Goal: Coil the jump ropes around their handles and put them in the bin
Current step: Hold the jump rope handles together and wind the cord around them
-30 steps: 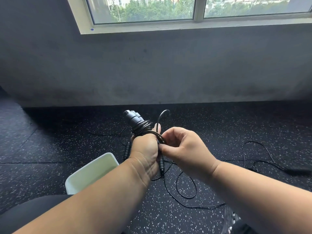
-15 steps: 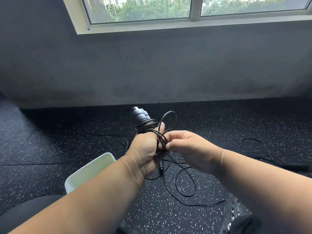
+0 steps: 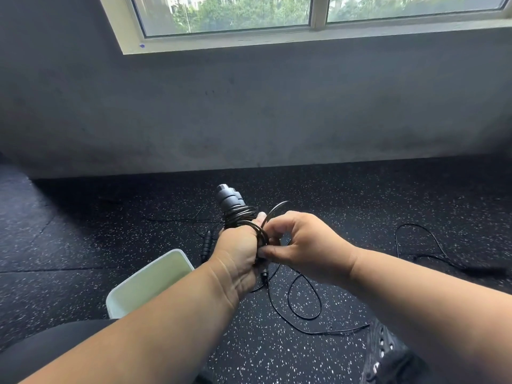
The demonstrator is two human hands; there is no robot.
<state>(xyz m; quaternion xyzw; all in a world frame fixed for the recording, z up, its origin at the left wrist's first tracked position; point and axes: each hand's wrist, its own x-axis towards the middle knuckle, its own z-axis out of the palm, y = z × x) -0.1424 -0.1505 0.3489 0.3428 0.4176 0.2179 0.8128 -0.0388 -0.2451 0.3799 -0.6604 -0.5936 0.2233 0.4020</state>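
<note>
Your white bin [image 3: 155, 281] sits on the floor by your left arm, and just past it your left hand [image 3: 238, 253] grips the rope handles [image 3: 231, 202] while your right hand [image 3: 304, 245] pinches the rope [image 3: 277, 210] against the coil.

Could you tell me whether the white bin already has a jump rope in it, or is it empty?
Cannot tell fully. The visible part of the bin shows only bare pale interior, but the left forearm hides its near end.
</note>
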